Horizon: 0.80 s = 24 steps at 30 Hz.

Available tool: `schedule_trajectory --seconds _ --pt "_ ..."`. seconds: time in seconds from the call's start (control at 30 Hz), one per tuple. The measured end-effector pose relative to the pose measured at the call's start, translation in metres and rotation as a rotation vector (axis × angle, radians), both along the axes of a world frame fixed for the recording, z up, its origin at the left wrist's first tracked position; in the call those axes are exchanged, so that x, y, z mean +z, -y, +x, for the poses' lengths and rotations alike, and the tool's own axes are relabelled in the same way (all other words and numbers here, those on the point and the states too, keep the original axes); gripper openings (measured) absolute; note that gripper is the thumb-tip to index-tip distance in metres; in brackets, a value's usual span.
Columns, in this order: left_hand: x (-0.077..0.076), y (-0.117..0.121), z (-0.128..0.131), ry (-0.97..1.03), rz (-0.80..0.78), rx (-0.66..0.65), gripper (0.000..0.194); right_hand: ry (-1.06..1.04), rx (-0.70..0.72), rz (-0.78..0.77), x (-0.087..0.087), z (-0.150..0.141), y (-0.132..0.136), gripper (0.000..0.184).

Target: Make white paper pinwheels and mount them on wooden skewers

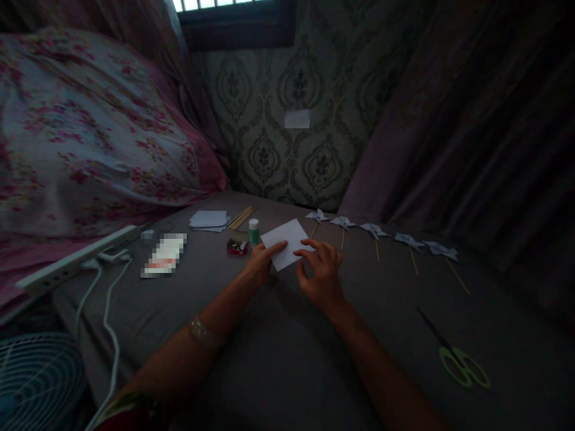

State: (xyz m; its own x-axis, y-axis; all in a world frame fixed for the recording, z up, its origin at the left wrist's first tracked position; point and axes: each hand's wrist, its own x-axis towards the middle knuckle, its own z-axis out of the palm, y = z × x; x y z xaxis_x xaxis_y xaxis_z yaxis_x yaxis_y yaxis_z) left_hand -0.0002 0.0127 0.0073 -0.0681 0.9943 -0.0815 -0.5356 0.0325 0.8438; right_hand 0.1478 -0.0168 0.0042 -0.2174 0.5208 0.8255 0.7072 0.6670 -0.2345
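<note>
Far left, low: a round fan with a pale blue wire guard (40, 377). Beside it, a long white plastic power strip (81, 257), cables plugged in.

Next, on the dark grey cloth (291, 365): a stack of white paper sheets (209, 220); a small red box of little dark pieces (236, 249), contents too dim for me to name; a bundle of slim tan wooden sticks (242, 217); a green bottle with a white cap (254, 232).

Centre: the left hand (259, 263), pinching by its near left edge, thumb on top, a square sheet of plain white paper (287, 231), one, lifted and tilted. I judge it feather-light, flexible, easily creased or torn; best taken at edges or corners, lightly.

Right of it: the right hand (321, 272), fingers curled at the sheet's right corner; whether they grip or merely hover, I cannot tell.

Beyond: white paper pinwheels on sticks (372, 230), five, in a row. Lower right: scissors with light green handles (449, 349), lying apart.
</note>
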Motion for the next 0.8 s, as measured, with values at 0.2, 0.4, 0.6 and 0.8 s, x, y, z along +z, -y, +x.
schedule_trajectory --seconds 0.2,0.4,0.6,0.8 --pt "0.000 0.001 0.001 -0.027 0.032 0.014 0.036 0.105 -0.050 0.030 -0.014 -0.004 0.003 0.017" --pt "-0.001 0.003 0.001 -0.045 0.072 0.001 0.036 0.100 -0.096 0.082 -0.015 -0.005 0.002 0.009" --pt "-0.001 0.005 0.002 -0.027 0.102 -0.037 0.030 0.036 -0.083 0.047 -0.007 -0.004 0.002 0.009" --pt "0.006 0.012 0.005 0.023 0.107 -0.062 0.027 -0.114 -0.041 -0.082 0.002 0.000 0.002 0.009"
